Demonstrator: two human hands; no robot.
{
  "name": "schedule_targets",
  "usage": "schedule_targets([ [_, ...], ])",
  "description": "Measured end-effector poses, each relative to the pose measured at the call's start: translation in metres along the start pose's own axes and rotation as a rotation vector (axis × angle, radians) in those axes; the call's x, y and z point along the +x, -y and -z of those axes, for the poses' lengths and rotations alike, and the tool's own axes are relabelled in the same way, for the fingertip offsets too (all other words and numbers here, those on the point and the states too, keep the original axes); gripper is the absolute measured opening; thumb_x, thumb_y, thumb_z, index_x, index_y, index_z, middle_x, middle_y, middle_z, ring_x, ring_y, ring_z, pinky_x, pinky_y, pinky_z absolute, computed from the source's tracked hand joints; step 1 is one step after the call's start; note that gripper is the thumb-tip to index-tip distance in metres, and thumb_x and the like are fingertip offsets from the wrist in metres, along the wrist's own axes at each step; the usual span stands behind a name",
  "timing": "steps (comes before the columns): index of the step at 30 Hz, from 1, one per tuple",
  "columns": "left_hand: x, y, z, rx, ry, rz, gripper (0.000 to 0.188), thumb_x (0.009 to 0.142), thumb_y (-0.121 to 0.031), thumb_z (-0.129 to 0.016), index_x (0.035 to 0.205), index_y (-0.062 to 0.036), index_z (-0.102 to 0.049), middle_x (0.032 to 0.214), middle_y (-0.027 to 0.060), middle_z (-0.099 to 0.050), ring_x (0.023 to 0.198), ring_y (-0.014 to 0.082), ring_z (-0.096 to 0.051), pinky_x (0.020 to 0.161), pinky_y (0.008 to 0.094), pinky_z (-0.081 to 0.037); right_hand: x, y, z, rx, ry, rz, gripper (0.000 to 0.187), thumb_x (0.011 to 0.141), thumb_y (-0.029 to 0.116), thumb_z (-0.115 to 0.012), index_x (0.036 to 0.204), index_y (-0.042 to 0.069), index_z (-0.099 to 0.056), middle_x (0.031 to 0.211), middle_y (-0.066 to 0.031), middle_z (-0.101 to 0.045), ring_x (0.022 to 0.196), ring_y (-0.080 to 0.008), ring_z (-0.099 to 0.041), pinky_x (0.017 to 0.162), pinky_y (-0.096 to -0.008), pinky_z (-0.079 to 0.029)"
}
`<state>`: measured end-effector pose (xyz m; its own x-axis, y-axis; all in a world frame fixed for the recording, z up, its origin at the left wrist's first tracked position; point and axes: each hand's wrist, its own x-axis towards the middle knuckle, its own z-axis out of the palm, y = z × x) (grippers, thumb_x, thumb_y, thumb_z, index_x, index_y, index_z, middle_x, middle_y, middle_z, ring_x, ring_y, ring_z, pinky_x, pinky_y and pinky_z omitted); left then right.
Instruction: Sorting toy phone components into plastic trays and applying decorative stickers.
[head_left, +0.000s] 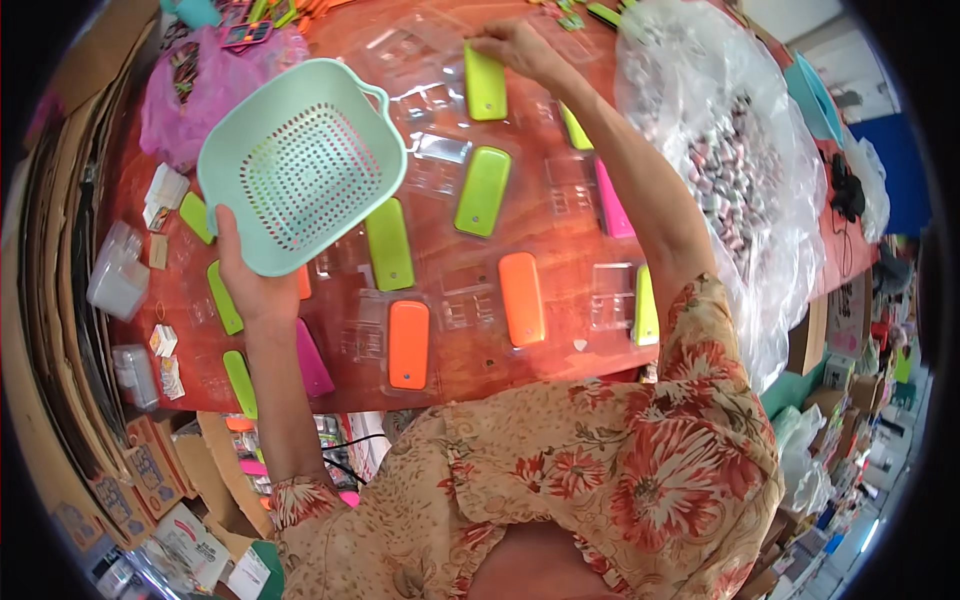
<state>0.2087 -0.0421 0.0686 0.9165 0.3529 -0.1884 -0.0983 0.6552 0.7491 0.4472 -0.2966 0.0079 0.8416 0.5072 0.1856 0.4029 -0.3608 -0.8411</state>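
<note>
My left hand (252,282) is closed on the near-left rim of a mint-green plastic basket (222,130), thumb inside the wall. The basket is tilted over the table, its bottom full of small holes; nothing shows in it. Farther off, my right hand (512,50) has its fingers pinched at the far end of a lime-green, long rounded plastic case (487,88). Clear moulded plastic trays lie about it, some with cases in them: another lime-green case (483,192), a lime-green one (390,245) by the basket, and orange cases (408,345) (522,300) nearer me.
A big clear bag (735,170) of small wrapped pieces covers the red table's right side. A pink plastic bag (180,110) is at the far left. Clear plastic boxes (120,270) sit at the left edge, beside stacked cardboard (60,290). A magenta case (312,358) lies near my left forearm.
</note>
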Motion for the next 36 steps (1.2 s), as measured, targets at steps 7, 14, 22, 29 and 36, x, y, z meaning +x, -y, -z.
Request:
schedule_targets([
  [7,0.005,-0.001,0.019,0.024,-0.027,-0.026,0.047,0.086,-0.035,-0.036,0.122,-0.005,-0.03,0.121,0.0061,-0.039,0.109,0.0191,-0.04,0.09,0.0346,-0.032,-0.019,-0.006,-0.03,-0.332,-0.195,0.088,0.018,0.076,0.015,-0.052,0.089,0.003,-0.058,0.074,-0.0132,-0.059,0.071,-0.0252,-0.058,0.066,-0.034,-0.044],
  [14,0.008,-0.001,0.033,-0.009,-0.018,0.007,0.047,0.086,-0.035,-0.036,0.122,-0.0059,-0.03,0.12,0.0057,-0.04,0.108,0.0182,-0.041,0.089,0.035,-0.033,-0.034,-0.016,-0.033,-0.81,-0.159,0.314,0.017,0.075,0.022,-0.05,0.086,0.012,-0.059,0.089,-0.0077,-0.052,0.087,-0.0248,-0.047,0.072,-0.0389,-0.038],
  [22,0.009,-0.014,0.036,0.008,-0.027,-0.026,0.047,0.086,-0.036,-0.035,0.122,-0.0062,-0.031,0.119,0.0053,-0.041,0.107,0.0178,-0.042,0.089,0.0344,-0.034,-0.001,0.036,-0.028,-0.787,0.015,0.149,0.019,0.07,0.013,-0.054,0.089,0.009,-0.057,0.084,-0.0108,-0.055,0.079,-0.0288,-0.052,0.07,-0.038,-0.041],
  [29,0.009,-0.044,0.047,0.03,-0.124,-0.141,0.046,0.087,-0.035,-0.032,0.122,-0.005,-0.03,0.119,0.0053,-0.041,0.107,0.0182,-0.042,0.089,0.0344,-0.034,0.071,0.019,-0.084,-0.602,0.102,0.578,0.03,0.07,0.017,-0.054,0.1,0.015,-0.054,0.091,-0.0122,-0.055,0.084,-0.0285,-0.052,0.075,-0.0372,-0.042],
  [36,0.001,-0.054,0.065,0.07,-0.18,-0.196,0.046,0.088,-0.035,-0.028,0.123,-0.0052,-0.029,0.12,0.0057,-0.04,0.107,0.0191,-0.042,0.09,0.0349,-0.034,0.075,0.04,-0.111,-0.896,0.2,0.34,0.026,0.073,0.026,-0.052,0.095,0.013,-0.053,0.099,-0.0102,-0.052,0.088,-0.031,-0.051,0.075,-0.0415,-0.041],
])
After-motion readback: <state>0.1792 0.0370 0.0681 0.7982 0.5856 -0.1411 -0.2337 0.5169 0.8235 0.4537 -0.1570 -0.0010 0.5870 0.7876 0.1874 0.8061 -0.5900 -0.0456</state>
